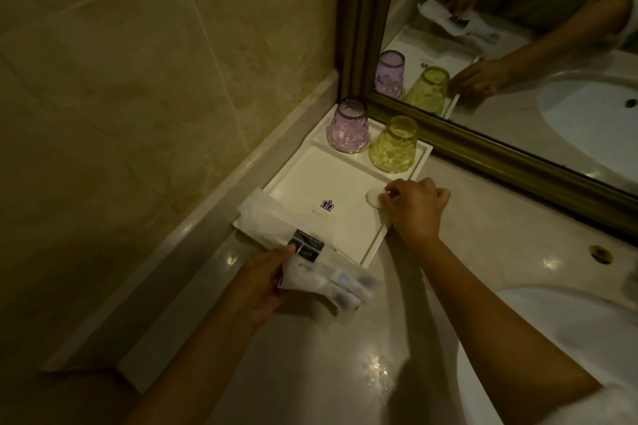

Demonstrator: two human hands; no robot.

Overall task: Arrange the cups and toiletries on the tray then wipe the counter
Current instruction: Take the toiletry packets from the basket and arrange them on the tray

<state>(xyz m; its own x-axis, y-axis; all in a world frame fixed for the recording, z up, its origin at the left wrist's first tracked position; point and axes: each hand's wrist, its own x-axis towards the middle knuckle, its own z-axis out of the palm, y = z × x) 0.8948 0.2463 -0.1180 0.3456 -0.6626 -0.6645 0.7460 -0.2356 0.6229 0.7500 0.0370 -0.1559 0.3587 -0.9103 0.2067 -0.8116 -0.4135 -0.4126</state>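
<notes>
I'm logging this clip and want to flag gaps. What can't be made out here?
- Head view: print on the toiletry packets in the left hand, too blurred and dim.
- Small white round item under the right hand, partly covered by fingers.
- Sink, cut off by the right edge.

2 upturned cups [348, 126] [393, 145] on white tray [310, 183].
</notes>
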